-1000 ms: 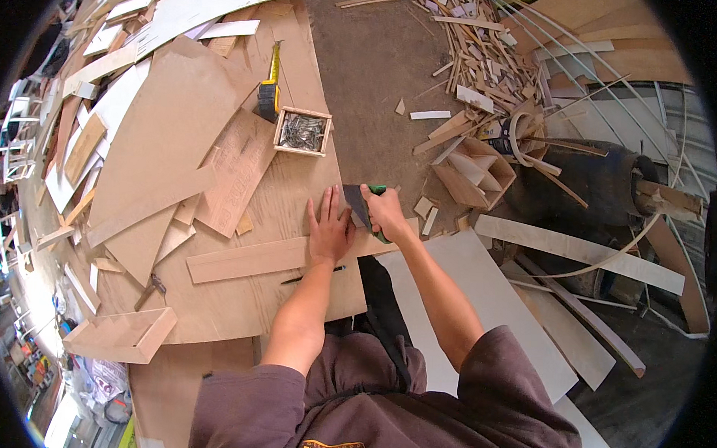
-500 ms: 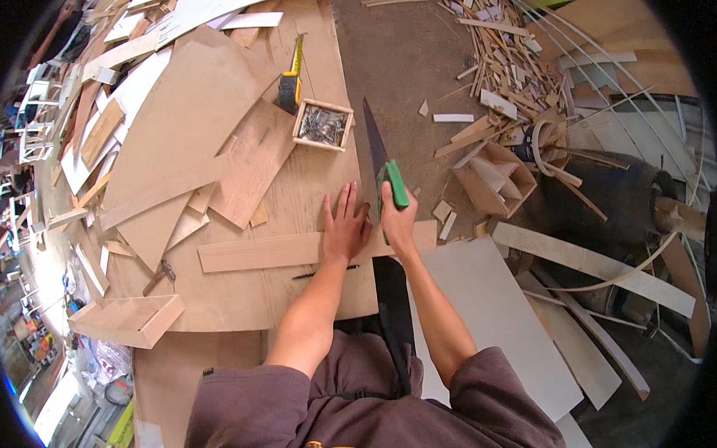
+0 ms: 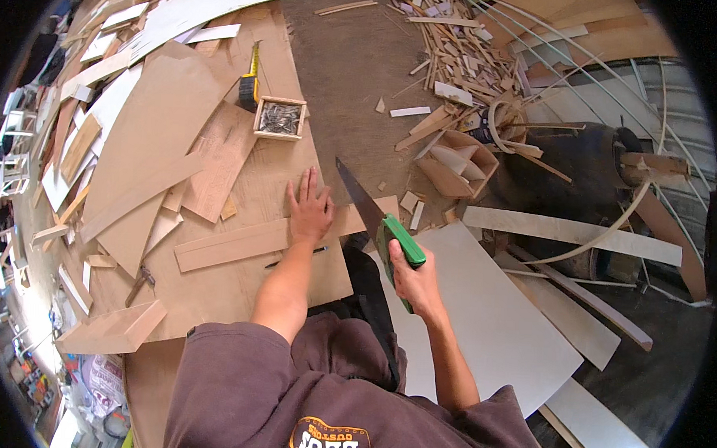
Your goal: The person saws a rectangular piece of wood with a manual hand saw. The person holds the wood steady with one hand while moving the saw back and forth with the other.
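Note:
My left hand [image 3: 309,212] presses on a long narrow wooden board [image 3: 233,242], fingers stretched out. The board lies on a plywood worktop [image 3: 319,279], and its right end sticks out past the worktop's edge. My right hand [image 3: 416,280] is closed around the green handle of a hand saw [image 3: 361,197]. The blade slants up and left across the board's overhanging end; whether its teeth touch the wood I cannot tell. A pen [image 3: 296,257] lies just below the board, by my left wrist.
Beyond my left hand are a small wooden box of metal fasteners [image 3: 280,118] and a tape measure [image 3: 249,90]. Wooden sheets and offcuts [image 3: 146,130] cover the left side. A pale panel [image 3: 482,307] lies at lower right, near a scrap pile [image 3: 467,58] and a dark drum [image 3: 562,172].
The saw and my right hand have drawn back toward me, and the blade now crosses the board. My left hand stays on the board. The whole view has shifted.

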Demonstrator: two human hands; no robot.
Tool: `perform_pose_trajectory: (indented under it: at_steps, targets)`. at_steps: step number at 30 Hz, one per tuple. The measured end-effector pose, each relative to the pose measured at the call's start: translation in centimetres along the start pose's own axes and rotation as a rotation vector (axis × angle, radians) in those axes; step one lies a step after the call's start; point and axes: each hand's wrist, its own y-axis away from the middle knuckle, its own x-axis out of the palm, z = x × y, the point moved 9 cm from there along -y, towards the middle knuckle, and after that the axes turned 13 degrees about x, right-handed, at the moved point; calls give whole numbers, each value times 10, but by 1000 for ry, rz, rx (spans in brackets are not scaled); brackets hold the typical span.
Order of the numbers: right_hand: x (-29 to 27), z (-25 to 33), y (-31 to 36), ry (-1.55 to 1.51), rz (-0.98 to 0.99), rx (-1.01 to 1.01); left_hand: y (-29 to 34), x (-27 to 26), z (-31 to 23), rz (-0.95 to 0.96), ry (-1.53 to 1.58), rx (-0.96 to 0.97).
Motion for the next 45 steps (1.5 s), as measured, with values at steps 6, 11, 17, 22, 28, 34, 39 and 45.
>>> perform_pose_trajectory:
  at_steps: [6,11,17,22,28,34,39,45]
  targets:
    - [6,-5,12,4,-38,-59,0,-4,-4,-33,-18,15]
    - [4,-5,19,96,-45,-80,1,-7,-5,-44,25,11]
    - [10,5,28,161,-35,-56,3,-4,1,-97,6,12]
    - [30,35,-23,142,30,98,1,-4,1,-96,33,13]
    - [41,27,-56,153,18,66,-1,-4,-2,-68,-5,17]
    - [27,15,-22,128,1,85,1,-6,-4,-44,1,15]
    - [38,34,-26,131,15,170,0,-7,2,-33,37,8]
    - [62,25,-137,114,-39,208,-4,-10,-8,6,-2,32]
